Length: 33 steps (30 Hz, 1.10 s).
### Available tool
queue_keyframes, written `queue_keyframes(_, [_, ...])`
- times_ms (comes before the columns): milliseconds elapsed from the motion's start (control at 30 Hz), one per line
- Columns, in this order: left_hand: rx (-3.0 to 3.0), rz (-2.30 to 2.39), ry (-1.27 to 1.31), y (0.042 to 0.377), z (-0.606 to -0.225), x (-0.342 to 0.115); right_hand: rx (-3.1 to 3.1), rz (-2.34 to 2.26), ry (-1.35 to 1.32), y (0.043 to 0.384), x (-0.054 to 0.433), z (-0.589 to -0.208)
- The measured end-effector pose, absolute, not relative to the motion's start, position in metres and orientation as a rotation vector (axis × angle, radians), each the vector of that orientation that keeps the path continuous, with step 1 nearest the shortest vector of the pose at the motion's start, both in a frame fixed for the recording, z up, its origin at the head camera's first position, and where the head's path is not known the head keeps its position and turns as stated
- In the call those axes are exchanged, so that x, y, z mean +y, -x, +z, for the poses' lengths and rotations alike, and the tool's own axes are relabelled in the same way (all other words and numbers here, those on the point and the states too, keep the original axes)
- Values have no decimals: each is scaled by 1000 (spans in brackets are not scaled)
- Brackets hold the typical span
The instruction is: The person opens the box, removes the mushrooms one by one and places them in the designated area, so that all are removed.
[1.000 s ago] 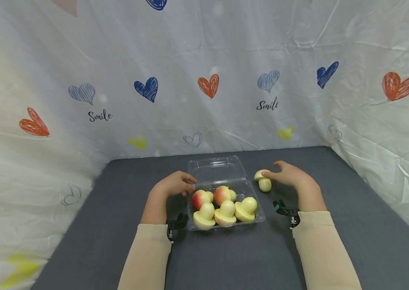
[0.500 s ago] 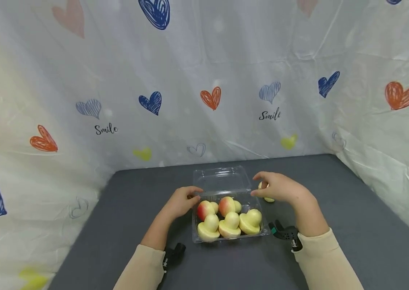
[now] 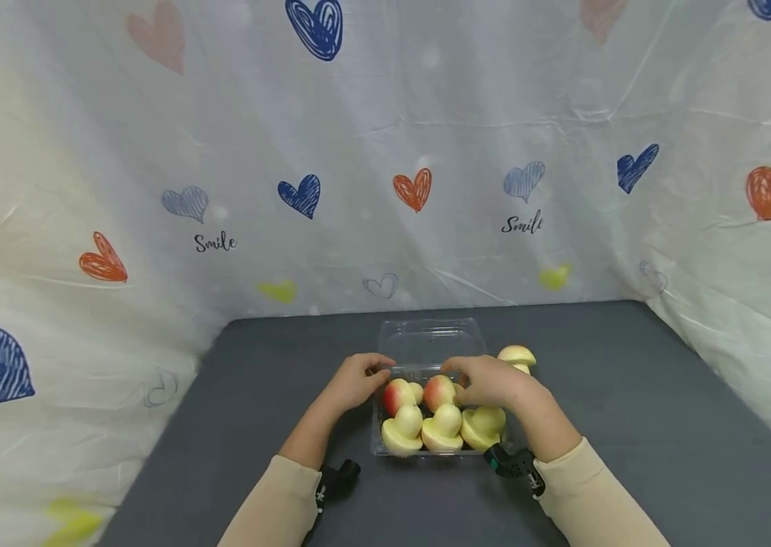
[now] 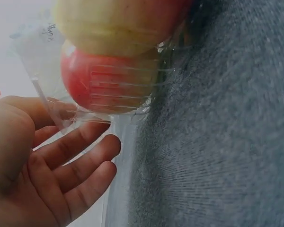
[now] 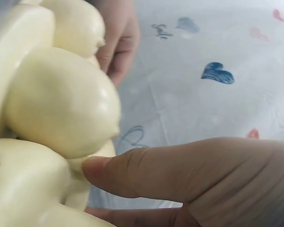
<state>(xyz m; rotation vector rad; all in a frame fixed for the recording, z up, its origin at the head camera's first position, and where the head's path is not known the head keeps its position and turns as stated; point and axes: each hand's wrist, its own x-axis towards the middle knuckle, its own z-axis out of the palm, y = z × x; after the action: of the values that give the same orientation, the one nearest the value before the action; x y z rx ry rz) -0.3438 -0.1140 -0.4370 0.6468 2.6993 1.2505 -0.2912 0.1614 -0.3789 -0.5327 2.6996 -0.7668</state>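
Note:
A clear plastic clamshell box stands on the table, its hinged lid folded back. Inside lie several mushroom-shaped pieces with pale yellow stems and yellow to red caps. My left hand holds the box's back left corner. In the left wrist view its thumb side overlaps the clear wall beside a red piece, other fingers relaxed below. My right hand reaches into the back of the box and grips the back middle mushroom-shaped piece. In the right wrist view the thumb presses between pale rounded pieces.
One more mushroom-shaped piece sits on the dark grey tabletop, right of the box and partly behind my right hand. A white curtain printed with hearts rises behind the table and at both sides.
My right hand has left the piece on the table and moved left into the box. My left hand has shifted from beside the box to its back left corner. The head view has tilted slightly.

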Motion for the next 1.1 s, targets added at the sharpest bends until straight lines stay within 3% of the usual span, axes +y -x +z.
queue_keyframes(400, [2622, 1234, -670, 340, -438, -119, 2692, -711, 559, 287, 155, -388])
queue_keyframes(733, [2611, 1238, -701, 344, -432, -123, 2794, -625, 843, 289, 149, -389])
queue_keyframes(1100, [2640, 1171, -735, 342, -430, -119, 2766, -619, 758, 293, 151, -391])
